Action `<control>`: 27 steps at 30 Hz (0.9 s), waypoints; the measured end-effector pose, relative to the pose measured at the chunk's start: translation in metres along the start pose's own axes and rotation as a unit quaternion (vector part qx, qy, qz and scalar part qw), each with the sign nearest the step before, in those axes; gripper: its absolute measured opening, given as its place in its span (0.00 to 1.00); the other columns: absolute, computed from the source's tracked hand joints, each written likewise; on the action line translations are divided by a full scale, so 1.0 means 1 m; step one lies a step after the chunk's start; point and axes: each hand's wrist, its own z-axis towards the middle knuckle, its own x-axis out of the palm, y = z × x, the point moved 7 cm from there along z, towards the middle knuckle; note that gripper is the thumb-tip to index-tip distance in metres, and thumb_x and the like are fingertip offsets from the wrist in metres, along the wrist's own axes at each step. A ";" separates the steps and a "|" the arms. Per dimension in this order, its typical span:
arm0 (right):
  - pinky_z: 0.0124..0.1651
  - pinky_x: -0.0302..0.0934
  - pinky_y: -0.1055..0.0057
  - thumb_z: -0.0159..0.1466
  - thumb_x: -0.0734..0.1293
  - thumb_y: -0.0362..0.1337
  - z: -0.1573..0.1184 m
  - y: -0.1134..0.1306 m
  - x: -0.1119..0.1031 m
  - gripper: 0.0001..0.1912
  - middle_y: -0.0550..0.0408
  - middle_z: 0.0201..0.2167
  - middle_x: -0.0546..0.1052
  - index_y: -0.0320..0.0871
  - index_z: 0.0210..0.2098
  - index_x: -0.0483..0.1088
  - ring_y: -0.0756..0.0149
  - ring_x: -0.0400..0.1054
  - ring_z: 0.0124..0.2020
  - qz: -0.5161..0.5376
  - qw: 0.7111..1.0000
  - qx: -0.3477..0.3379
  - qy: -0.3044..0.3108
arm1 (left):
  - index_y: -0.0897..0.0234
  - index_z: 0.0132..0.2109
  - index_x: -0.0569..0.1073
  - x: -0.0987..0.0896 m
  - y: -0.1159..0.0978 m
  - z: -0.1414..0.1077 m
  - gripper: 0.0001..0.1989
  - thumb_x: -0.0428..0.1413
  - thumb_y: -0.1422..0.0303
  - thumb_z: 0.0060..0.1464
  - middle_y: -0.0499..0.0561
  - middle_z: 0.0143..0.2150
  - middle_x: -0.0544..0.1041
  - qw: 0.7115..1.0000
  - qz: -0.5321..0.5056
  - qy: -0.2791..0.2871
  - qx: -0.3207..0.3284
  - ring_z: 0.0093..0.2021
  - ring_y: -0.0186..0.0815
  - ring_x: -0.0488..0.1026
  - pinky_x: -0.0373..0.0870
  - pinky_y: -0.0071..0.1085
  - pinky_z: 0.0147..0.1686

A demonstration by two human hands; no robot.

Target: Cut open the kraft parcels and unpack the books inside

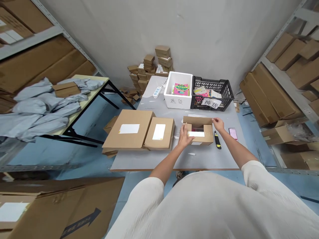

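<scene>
An opened cardboard box (pixel 208 135) stands near the front of the grey table (pixel 154 161), its far flap raised and a white label on its near flap. Something pink shows in part inside it. My left hand (pixel 184 136) grips the box's near left corner, thumb over the front flap. At the far right corner, my right hand (pixel 218 124) pinches the edge of the raised flap. A black and yellow box cutter (pixel 217 140) lies just right of the box, and beyond it a phone (pixel 233 134) with a lit screen.
Left of my hands sit a small labelled carton (pixel 164 141) and a larger carton (pixel 127 141). Behind stand a white bin (pixel 177 102) and a black crate (pixel 225 103), both holding booklets. A power strip (pixel 157 92) lies nearby. Grey parcels (pixel 47 104) cover a side table.
</scene>
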 end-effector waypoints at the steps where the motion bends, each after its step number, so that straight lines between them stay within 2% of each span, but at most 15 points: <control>1: 0.56 0.73 0.52 0.66 0.66 0.58 0.005 0.002 0.002 0.22 0.46 0.38 0.84 0.47 0.43 0.77 0.48 0.78 0.44 -0.013 1.000 0.011 -0.010 | 0.57 0.84 0.42 0.001 0.001 0.000 0.61 0.72 0.55 0.57 0.71 0.81 0.56 1.000 0.005 0.004 0.000 0.83 0.59 0.55 0.59 0.56 0.77; 3: 0.56 0.72 0.52 0.66 0.67 0.53 0.012 0.005 0.005 0.20 0.46 0.40 0.84 0.46 0.49 0.76 0.48 0.77 0.45 -0.045 0.998 0.030 -0.030 | 0.58 0.83 0.45 0.002 0.003 0.000 0.59 0.71 0.54 0.58 0.70 0.79 0.59 1.000 0.016 0.011 -0.001 0.82 0.59 0.56 0.58 0.56 0.78; 6: 0.62 0.70 0.51 0.67 0.64 0.45 0.014 0.009 0.014 0.22 0.42 0.51 0.82 0.45 0.56 0.75 0.47 0.75 0.53 -0.104 0.994 0.008 -0.024 | 0.59 0.82 0.49 0.004 0.007 0.000 0.56 0.71 0.53 0.58 0.70 0.79 0.61 0.999 0.032 0.016 -0.006 0.82 0.59 0.55 0.57 0.57 0.78; 9: 0.70 0.65 0.50 0.67 0.61 0.37 0.007 0.010 0.029 0.24 0.39 0.61 0.78 0.42 0.58 0.79 0.47 0.71 0.63 -0.156 0.984 -0.060 0.056 | 0.60 0.81 0.53 0.007 0.010 0.002 0.54 0.71 0.52 0.59 0.70 0.78 0.62 0.999 0.041 0.026 -0.012 0.83 0.60 0.52 0.56 0.58 0.78; 12: 0.74 0.62 0.52 0.67 0.62 0.35 -0.005 0.002 0.035 0.27 0.43 0.68 0.77 0.43 0.62 0.80 0.47 0.69 0.68 -0.189 0.969 -0.092 0.132 | 0.59 0.80 0.56 0.008 0.010 0.003 0.51 0.70 0.53 0.59 0.68 0.78 0.64 0.998 0.045 0.041 -0.012 0.84 0.60 0.50 0.54 0.59 0.79; 16: 0.77 0.60 0.48 0.69 0.64 0.38 -0.014 -0.010 0.034 0.27 0.53 0.74 0.73 0.50 0.65 0.79 0.46 0.67 0.73 -0.225 0.951 -0.101 0.185 | 0.61 0.78 0.59 0.007 0.008 0.003 0.47 0.69 0.54 0.61 0.68 0.75 0.69 0.997 0.057 0.058 -0.009 0.85 0.59 0.49 0.56 0.58 0.78; 19: 0.77 0.60 0.46 0.72 0.65 0.42 -0.011 -0.012 0.032 0.24 0.51 0.76 0.71 0.50 0.64 0.79 0.43 0.66 0.74 -0.242 0.941 -0.100 0.214 | 0.65 0.77 0.61 0.001 0.004 0.004 0.39 0.62 0.57 0.67 0.67 0.72 0.73 0.995 0.069 0.072 0.001 0.84 0.56 0.51 0.56 0.56 0.79; 22: 0.76 0.61 0.46 0.74 0.65 0.48 -0.004 -0.011 0.034 0.23 0.48 0.75 0.72 0.49 0.63 0.79 0.41 0.66 0.74 -0.247 0.934 -0.102 0.238 | 0.64 0.75 0.65 -0.015 -0.003 0.006 0.29 0.52 0.61 0.73 0.64 0.68 0.78 0.995 0.088 0.056 0.008 0.79 0.52 0.61 0.52 0.56 0.80; 24: 0.74 0.63 0.46 0.75 0.65 0.52 0.000 -0.010 0.035 0.23 0.46 0.73 0.74 0.49 0.61 0.80 0.41 0.67 0.72 -0.250 0.931 -0.104 0.246 | 0.62 0.73 0.69 -0.030 -0.008 0.007 0.25 0.48 0.63 0.75 0.61 0.62 0.83 0.995 0.100 0.025 0.004 0.74 0.50 0.69 0.50 0.56 0.81; 27: 0.72 0.65 0.49 0.75 0.64 0.57 0.002 -0.006 0.037 0.25 0.43 0.66 0.79 0.47 0.56 0.80 0.43 0.70 0.68 -0.244 0.931 -0.115 0.246 | 0.60 0.68 0.75 -0.050 -0.014 0.005 0.22 0.45 0.65 0.76 0.57 0.53 0.87 0.994 0.112 -0.009 -0.004 0.65 0.47 0.77 0.53 0.53 0.80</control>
